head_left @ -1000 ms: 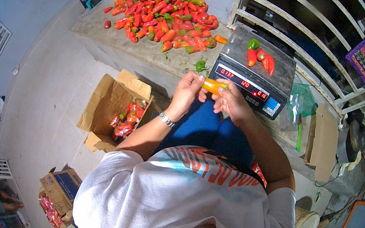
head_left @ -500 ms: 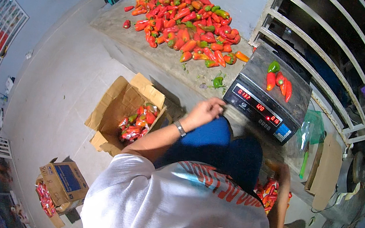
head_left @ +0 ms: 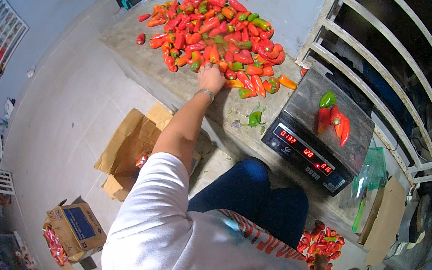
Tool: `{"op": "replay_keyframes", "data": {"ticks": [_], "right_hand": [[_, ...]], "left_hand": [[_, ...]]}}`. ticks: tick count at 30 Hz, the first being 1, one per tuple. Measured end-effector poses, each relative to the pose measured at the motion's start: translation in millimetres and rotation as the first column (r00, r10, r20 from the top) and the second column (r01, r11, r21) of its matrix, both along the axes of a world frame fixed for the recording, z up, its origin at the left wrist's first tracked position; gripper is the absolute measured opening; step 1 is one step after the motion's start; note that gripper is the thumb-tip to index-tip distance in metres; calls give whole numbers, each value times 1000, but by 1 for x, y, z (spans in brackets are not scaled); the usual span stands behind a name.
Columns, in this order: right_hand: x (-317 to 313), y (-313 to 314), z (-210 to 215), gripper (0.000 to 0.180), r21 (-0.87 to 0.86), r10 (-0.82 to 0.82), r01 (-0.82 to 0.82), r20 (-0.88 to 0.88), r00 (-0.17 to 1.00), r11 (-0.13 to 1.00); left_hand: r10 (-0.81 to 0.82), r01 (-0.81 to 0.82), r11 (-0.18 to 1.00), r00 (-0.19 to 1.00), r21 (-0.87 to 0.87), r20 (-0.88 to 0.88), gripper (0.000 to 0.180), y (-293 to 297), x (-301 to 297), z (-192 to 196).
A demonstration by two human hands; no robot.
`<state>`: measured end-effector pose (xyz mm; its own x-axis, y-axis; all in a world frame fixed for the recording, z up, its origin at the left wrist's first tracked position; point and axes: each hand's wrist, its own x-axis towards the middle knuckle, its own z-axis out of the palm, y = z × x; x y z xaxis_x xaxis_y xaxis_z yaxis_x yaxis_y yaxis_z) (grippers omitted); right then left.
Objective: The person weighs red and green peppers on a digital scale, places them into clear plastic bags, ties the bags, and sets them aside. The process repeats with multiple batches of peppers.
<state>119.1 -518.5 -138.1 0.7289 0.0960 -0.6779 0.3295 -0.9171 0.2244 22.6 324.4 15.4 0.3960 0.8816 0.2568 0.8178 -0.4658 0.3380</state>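
Observation:
My left hand [head_left: 211, 77] reaches to the near edge of a large heap of red, orange and green peppers [head_left: 209, 26] on the concrete ledge. Its fingers curl down onto a pepper that they mostly cover. Low on the right, my right hand [head_left: 321, 261] is at a second pile of small red and orange peppers [head_left: 325, 239]; its fingers are too dark and small to read. Several red peppers [head_left: 342, 129] and a green one [head_left: 328, 99] lie on the black digital scale [head_left: 302, 152], whose display glows red.
A loose green pepper [head_left: 254, 119] lies between heap and scale. An open cardboard box [head_left: 126, 136] stands on the floor, partly behind my left arm. Another box [head_left: 76, 226] with bagged peppers is further left. White bars [head_left: 379, 33] rise behind the scale; cardboard [head_left: 387, 222] leans right.
My left hand has moved from beside the scale up and left to the heap. My right hand has come into sight at the lower pile. The peppers on the scale remain there.

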Motion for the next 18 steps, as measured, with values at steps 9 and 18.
{"op": "replay_keyframes", "data": {"ticks": [9, 18], "right_hand": [[10, 148, 45, 33, 631, -88, 7, 97, 991, 776], [24, 183, 62, 41, 524, 163, -213, 140, 977, 824]], "left_hand": [[85, -80, 996, 990, -45, 114, 34, 22, -5, -23], [527, 760, 402, 264, -511, 808, 30, -95, -94, -3]]}}
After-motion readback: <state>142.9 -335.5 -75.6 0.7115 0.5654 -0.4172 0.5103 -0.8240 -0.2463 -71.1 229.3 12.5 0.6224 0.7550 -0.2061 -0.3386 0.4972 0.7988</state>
